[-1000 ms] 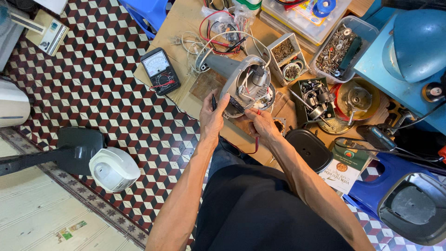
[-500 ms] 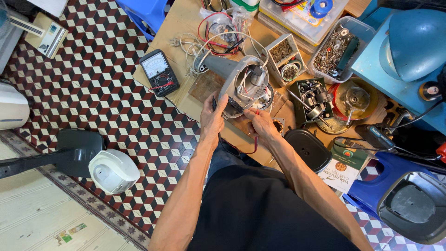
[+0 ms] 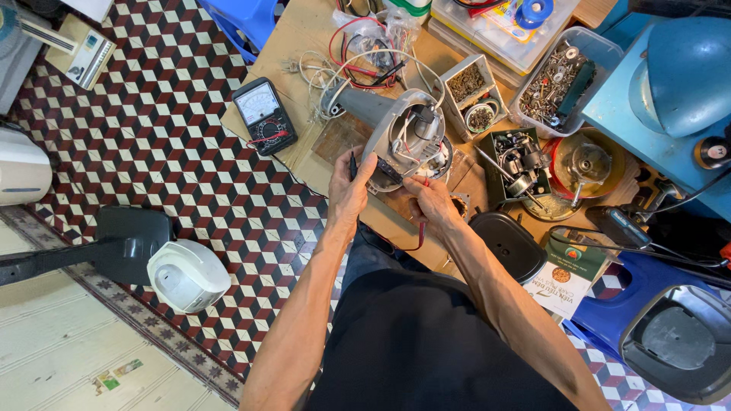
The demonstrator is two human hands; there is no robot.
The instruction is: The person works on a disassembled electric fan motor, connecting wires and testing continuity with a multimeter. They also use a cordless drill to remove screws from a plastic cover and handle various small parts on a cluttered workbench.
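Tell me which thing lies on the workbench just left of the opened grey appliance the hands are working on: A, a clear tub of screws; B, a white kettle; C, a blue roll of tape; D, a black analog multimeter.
D: the black analog multimeter lies face up on the workbench just left of the opened grey appliance, where the left hand and right hand meet.

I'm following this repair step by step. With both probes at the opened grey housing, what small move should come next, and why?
Probably a glance at the analog multimeter. The left hand holds a black probe and the right hand a red-leaded one at the open grey appliance housing, so the tips seem placed; the meter lies left on the table.
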